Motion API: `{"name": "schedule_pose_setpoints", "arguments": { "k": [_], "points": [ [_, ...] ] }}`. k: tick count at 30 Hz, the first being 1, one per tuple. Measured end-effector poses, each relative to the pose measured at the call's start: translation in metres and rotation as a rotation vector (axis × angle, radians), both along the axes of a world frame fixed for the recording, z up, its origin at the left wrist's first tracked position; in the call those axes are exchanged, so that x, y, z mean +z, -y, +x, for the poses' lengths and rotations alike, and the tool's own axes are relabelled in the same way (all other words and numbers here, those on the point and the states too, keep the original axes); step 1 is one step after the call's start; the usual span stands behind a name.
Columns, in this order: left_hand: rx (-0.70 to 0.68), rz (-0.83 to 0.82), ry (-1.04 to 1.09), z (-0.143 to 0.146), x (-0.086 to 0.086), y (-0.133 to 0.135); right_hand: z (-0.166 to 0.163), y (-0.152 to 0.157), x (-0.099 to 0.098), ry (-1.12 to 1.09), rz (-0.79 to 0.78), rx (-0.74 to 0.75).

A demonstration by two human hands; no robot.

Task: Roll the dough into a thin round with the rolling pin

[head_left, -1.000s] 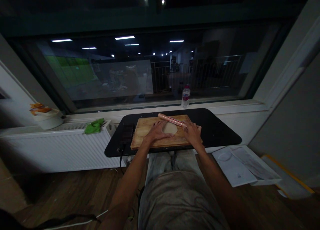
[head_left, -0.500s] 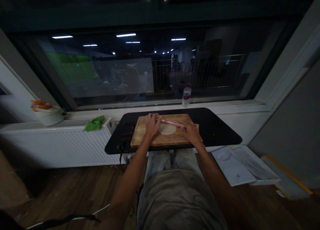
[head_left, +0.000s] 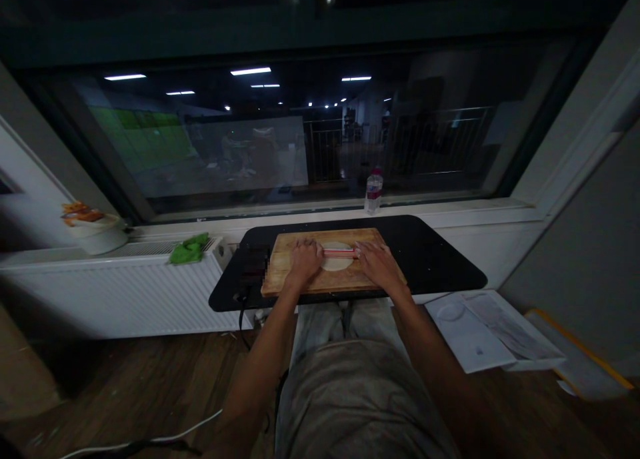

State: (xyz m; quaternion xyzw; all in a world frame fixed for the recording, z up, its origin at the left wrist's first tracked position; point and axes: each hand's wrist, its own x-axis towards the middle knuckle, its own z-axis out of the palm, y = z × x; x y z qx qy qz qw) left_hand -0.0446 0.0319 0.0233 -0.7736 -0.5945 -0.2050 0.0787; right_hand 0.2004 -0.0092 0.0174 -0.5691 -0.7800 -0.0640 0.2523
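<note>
A round, flat, pale sheet of dough (head_left: 337, 264) lies on a wooden cutting board (head_left: 285, 282). Across it rests a slim reddish rolling pin (head_left: 340, 253), nearly level from left to right. My left hand (head_left: 306, 259) is closed over the pin's left end, hiding that end. On the other end is my right hand (head_left: 375, 263), with its fingers curled over the pin and the knuckles up. Both hands are low over the board, one at each side of the dough.
The board sits on a black table (head_left: 430, 266) below a window. On the sill stands a water bottle (head_left: 373, 192). A green cloth (head_left: 189, 248) and a white bowl (head_left: 100, 236) rest on the radiator (head_left: 150, 292) at left. An open white box (head_left: 490, 332) lies right.
The rolling pin has turned from a slant to nearly level and come slightly nearer to me. My left hand has moved a little nearer and its fingers have closed over the pin.
</note>
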Motion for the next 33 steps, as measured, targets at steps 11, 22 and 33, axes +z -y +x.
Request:
{"name": "schedule_pose_setpoints", "arguments": {
  "k": [11, 22, 33],
  "points": [
    [-0.095, 0.068, 0.094, -0.018, -0.006, 0.047, 0.001, 0.020, -0.016, -0.214, 0.153, 0.045],
    [-0.140, 0.080, 0.098, -0.026, -0.004, 0.067, 0.004, 0.044, -0.004, -0.314, 0.098, -0.010],
    [-0.180, 0.065, 0.152, -0.037, -0.019, 0.078, 0.006, 0.060, 0.004, -0.241, 0.053, -0.005]
  ]
}}
